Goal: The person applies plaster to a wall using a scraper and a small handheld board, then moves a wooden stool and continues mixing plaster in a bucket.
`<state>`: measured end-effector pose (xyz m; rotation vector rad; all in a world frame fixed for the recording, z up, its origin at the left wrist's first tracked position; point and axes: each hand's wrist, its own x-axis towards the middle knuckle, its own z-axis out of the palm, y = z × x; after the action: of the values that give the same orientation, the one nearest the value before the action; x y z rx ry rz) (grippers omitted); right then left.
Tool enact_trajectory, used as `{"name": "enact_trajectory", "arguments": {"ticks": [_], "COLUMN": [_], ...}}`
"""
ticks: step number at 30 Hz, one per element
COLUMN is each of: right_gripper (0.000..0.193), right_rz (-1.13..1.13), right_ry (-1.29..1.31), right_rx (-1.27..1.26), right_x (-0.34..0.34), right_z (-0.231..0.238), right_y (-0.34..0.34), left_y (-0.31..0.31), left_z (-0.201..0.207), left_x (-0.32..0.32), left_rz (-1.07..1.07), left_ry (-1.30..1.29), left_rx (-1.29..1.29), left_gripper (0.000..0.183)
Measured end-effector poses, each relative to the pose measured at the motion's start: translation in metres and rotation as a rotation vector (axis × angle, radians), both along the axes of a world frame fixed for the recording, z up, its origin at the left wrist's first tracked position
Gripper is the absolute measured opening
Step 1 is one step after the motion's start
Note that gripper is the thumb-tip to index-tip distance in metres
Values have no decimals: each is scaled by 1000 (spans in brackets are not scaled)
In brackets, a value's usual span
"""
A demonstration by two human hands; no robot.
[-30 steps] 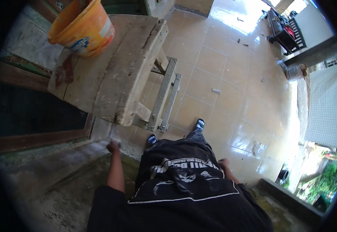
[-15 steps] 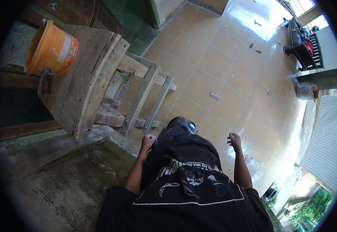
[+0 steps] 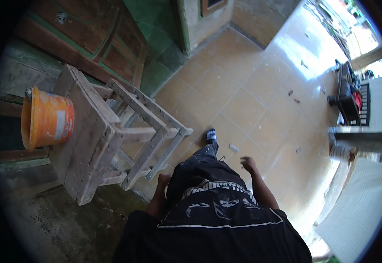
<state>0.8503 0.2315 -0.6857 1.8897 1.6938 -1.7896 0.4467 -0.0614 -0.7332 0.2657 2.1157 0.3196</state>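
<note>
My left hand (image 3: pixel 164 179) hangs low beside my dark trousers, nearest the legs of a wooden stand; its fingers are dim and I cannot make out their shape. Held out over the tiled floor, my right hand (image 3: pixel 247 163) has its fingers loosely bent and apart, with nothing seen in them. To my left stands the worn wooden stand (image 3: pixel 83 144), its top scuffed and its legs joined by crossbars. An orange plastic bucket (image 3: pixel 53 119) with a pale label rests on that top. Neither hand touches the stand or the bucket.
Tan tiles (image 3: pixel 226 105) with scattered small debris stretch ahead. A brown panelled door (image 3: pixel 85 30) stands at the far left, by a green-floored doorway. A dark wooden bench (image 3: pixel 348 96) and a post (image 3: pixel 362 141) are at the right, near a pale hanging sheet (image 3: pixel 357 197).
My view has shifted forward and turned, so the stand and bucket appear lower and more of the door shows. One foot is now stretched ahead. My right hand has swung inward and my left hand lower.
</note>
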Motion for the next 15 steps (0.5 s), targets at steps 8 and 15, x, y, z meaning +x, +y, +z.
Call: {"name": "enact_trajectory", "arguments": {"ticks": [8,15], "right_gripper": [29,19], "right_rz": [-48,392], "right_ry": [-260,-398], "right_rx": [-186,-160], "right_x": [42,-57], "right_z": [14,45], "right_y": [144,300], "left_y": [109,175], "left_z": [-29,17], "left_x": [14,42], "left_rz": [-433,523], "left_ry": [61,410], "left_rx": [317,158], "left_gripper": [31,17]}}
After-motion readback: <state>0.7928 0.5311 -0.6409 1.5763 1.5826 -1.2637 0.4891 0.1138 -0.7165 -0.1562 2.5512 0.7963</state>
